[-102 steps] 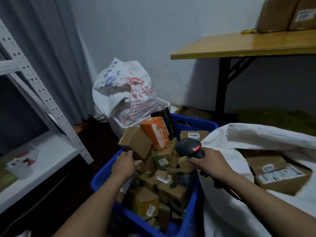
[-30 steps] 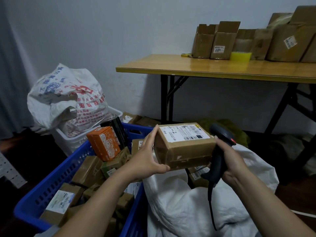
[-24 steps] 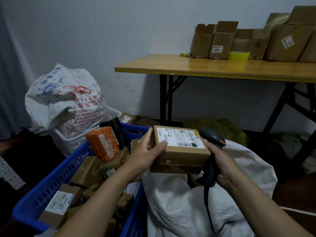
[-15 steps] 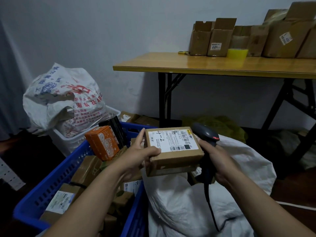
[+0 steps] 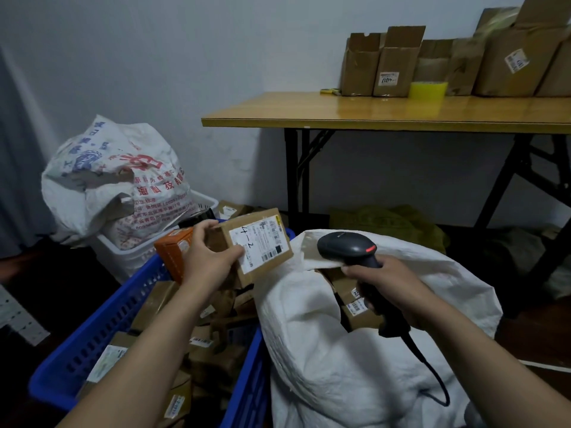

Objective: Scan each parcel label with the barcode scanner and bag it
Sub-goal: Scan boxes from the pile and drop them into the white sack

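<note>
Gripping the parcel [image 5: 262, 239] in the left hand [image 5: 210, 261], fingers clamped on its near end, thumb on the label [image 5: 261, 244]. Held tilted, label up, above the far end of the blue crate [image 5: 102, 332], just left of the white sack [image 5: 340, 366]. Over in the right hand [image 5: 386, 282], fingers wrapped tight round the scanner [image 5: 349, 247] handle, head aimed left toward the parcel, clear of it, at the sack's open mouth.

Both forearms reach forward, left hand [image 5: 207, 261] gripping the parcel [image 5: 262, 242], right hand [image 5: 384, 284] curled round the barcode scanner [image 5: 346, 245]
</note>
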